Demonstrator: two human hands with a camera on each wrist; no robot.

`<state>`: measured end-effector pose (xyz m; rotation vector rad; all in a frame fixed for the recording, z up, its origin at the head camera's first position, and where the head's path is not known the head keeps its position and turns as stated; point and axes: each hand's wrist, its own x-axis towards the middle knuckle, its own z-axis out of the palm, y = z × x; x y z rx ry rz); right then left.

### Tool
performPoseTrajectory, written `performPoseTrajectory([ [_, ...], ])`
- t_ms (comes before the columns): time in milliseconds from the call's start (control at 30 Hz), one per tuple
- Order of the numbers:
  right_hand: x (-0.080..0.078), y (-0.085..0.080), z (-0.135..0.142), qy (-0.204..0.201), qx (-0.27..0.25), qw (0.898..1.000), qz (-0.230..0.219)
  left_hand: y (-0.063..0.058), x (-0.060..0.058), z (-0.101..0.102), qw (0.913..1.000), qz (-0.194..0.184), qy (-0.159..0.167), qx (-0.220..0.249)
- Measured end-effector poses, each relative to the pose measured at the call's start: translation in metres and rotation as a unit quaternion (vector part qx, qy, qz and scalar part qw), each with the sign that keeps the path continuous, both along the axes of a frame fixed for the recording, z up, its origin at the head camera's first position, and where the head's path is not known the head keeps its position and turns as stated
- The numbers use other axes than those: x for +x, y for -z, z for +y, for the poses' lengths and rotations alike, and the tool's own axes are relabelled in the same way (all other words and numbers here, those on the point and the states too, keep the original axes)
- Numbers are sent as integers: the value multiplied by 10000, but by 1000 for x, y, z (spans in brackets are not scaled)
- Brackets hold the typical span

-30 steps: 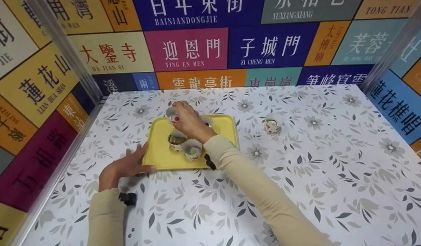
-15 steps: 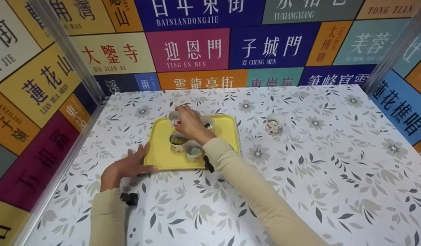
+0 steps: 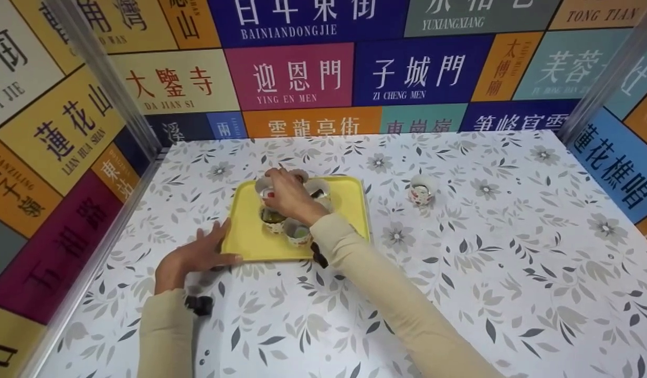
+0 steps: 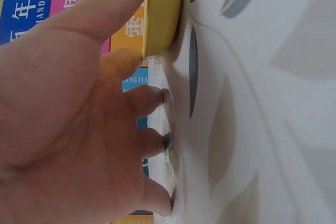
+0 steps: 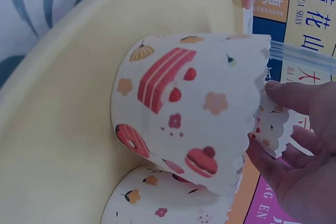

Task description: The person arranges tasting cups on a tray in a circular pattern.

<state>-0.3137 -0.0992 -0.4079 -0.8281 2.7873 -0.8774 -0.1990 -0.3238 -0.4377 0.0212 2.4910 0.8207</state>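
In the head view a yellow tray (image 3: 243,231) carries several paper cake cups with printed sweets. My right hand (image 3: 294,198) reaches over it and pinches the rim of a paper cup (image 3: 262,187) with something red inside. In the right wrist view thumb and fingers are on that cup's scalloped rim, behind a nearer printed cup (image 5: 178,103). Cups with dark green (image 3: 274,220) and light green (image 3: 299,233) contents sit in front of the hand. My left hand (image 3: 200,253) touches the tray's near left corner, fingers spread.
A separate paper cup (image 3: 421,192) with whitish contents stands on the table right of the tray. Another cup (image 3: 318,190) is at the right hand's right side, and one (image 3: 300,175) is partly hidden behind it. Printed panels enclose the table (image 3: 396,294).
My right hand has shifted slightly nearer with the red-filled cup, which now sits lower in the head view. A cup behind the hand has come into sight. My left hand stays at the tray corner.
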Motion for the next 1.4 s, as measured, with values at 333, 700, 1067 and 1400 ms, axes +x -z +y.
performPoseTrajectory([
  [333,4,0,-3,-60,127,9993,-356,1,-2,0,9998,82,121,-149],
  [700,2,3,1,-340,234,9971,-637,1,-1,0,9999,68,107,-64],
  [1067,6,1,3,-376,258,9969,-637,0,-1,0,9999,29,132,-27],
  [1400,13,-18,14,-266,83,9991,-304,2,-2,0,9999,-56,28,-139],
])
